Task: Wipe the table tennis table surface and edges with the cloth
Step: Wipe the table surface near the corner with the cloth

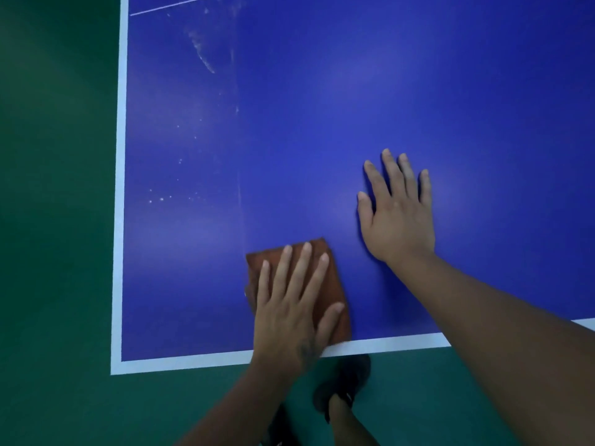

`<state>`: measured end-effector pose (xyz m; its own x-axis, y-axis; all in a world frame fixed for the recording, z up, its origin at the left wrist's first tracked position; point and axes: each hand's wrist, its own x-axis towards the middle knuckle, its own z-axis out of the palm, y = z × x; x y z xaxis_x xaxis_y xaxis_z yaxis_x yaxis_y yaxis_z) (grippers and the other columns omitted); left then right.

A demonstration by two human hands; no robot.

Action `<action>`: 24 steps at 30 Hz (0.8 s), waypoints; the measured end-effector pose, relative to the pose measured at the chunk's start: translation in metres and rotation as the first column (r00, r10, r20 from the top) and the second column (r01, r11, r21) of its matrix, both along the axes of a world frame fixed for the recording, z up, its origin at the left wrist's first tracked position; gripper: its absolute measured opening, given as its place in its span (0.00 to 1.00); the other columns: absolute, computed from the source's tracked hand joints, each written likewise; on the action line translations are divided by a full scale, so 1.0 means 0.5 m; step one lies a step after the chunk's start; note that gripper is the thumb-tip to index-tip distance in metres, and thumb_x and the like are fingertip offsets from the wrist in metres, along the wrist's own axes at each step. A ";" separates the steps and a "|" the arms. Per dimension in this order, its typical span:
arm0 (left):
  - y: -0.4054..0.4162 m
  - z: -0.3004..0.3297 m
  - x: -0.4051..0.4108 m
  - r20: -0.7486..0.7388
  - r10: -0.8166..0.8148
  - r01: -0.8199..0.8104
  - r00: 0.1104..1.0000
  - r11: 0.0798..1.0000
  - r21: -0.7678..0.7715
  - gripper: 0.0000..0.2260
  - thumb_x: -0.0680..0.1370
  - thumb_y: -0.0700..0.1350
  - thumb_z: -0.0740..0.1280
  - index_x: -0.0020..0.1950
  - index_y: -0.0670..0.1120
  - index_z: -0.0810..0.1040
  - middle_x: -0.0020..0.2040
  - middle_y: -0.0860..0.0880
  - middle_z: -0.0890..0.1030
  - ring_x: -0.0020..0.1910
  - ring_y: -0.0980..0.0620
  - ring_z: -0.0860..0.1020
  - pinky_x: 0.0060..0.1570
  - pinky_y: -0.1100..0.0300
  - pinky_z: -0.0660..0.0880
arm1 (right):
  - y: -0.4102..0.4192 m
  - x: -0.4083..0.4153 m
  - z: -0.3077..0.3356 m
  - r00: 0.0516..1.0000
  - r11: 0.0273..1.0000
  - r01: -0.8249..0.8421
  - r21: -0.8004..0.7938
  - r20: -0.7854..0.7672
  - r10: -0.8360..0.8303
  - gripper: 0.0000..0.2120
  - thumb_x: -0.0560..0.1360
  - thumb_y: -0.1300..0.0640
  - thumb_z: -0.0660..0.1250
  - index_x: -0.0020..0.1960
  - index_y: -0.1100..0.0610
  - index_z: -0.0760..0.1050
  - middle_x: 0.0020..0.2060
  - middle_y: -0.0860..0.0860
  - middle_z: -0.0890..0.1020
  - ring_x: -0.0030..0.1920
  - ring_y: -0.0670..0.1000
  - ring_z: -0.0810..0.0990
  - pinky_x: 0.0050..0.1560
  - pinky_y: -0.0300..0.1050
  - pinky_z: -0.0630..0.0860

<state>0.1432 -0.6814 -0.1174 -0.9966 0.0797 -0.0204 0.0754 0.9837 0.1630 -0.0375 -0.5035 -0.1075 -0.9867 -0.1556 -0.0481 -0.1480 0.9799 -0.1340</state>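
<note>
Sports hall or games room: blue table tennis bench (322,107), white boundary lines (119,188), green sports flooring (54,220).

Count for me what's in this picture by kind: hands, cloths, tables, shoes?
Hands: 2, the left hand pressing flat on the cloth, the right hand flat on the table
Cloths: 1, the brown cloth
Tables: 1, the blue table
Shoes: 1, a dark shoe on the green floor
Total: 5

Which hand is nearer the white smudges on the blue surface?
Left. The left hand presses flat on the brown cloth just right of and below the white smudges. The right hand lies flat on the table, farther right.
</note>
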 end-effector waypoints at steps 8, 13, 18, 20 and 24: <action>-0.082 0.005 -0.206 -0.051 0.062 -0.060 0.997 0.997 0.045 0.32 0.86 0.63 0.56 0.87 0.50 0.61 0.87 0.49 0.59 0.87 0.44 0.55 0.84 0.37 0.52 | -0.002 0.002 -0.005 0.999 1.000 0.008 -0.020 -0.033 -0.009 0.28 0.86 0.42 0.49 0.84 0.49 0.58 0.85 0.50 0.55 0.85 0.54 0.49 0.83 0.63 0.47; -0.095 -0.006 -0.296 -0.057 0.114 -0.115 0.992 0.993 -0.013 0.32 0.86 0.64 0.53 0.88 0.52 0.58 0.88 0.49 0.57 0.87 0.44 0.53 0.84 0.38 0.50 | -0.001 0.004 -0.010 0.999 1.000 0.008 -0.015 -0.040 -0.008 0.28 0.86 0.42 0.47 0.84 0.48 0.57 0.85 0.50 0.53 0.85 0.53 0.48 0.83 0.62 0.47; -0.036 -0.009 -0.148 -0.064 0.043 -0.046 0.997 0.998 -0.045 0.32 0.86 0.64 0.54 0.88 0.52 0.58 0.88 0.49 0.56 0.88 0.44 0.52 0.83 0.35 0.52 | -0.001 0.004 -0.008 0.999 1.000 0.009 -0.023 -0.034 -0.010 0.28 0.86 0.41 0.47 0.84 0.49 0.57 0.85 0.50 0.53 0.85 0.54 0.48 0.83 0.63 0.46; -0.010 -0.006 -0.065 -0.044 0.009 -0.011 0.999 0.999 -0.040 0.33 0.86 0.65 0.55 0.88 0.52 0.57 0.88 0.49 0.55 0.88 0.44 0.51 0.82 0.34 0.54 | -0.001 0.005 -0.006 1.000 1.000 0.011 -0.023 -0.024 -0.012 0.29 0.86 0.41 0.46 0.84 0.48 0.56 0.85 0.50 0.53 0.85 0.54 0.48 0.83 0.63 0.46; 0.032 0.000 0.053 -0.006 -0.019 0.019 1.000 1.000 0.007 0.33 0.85 0.66 0.58 0.88 0.54 0.57 0.88 0.51 0.54 0.88 0.45 0.52 0.82 0.34 0.55 | 0.000 0.007 -0.001 1.000 1.000 0.010 -0.030 -0.019 -0.011 0.29 0.86 0.41 0.46 0.84 0.48 0.55 0.85 0.50 0.52 0.85 0.53 0.47 0.83 0.62 0.45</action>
<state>0.1695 -0.6656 -0.1172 -0.9950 0.0990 -0.0143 0.0951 0.9809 0.1699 -0.0338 -0.5034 -0.1081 -0.9889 -0.1466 -0.0250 -0.1407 0.9770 -0.1604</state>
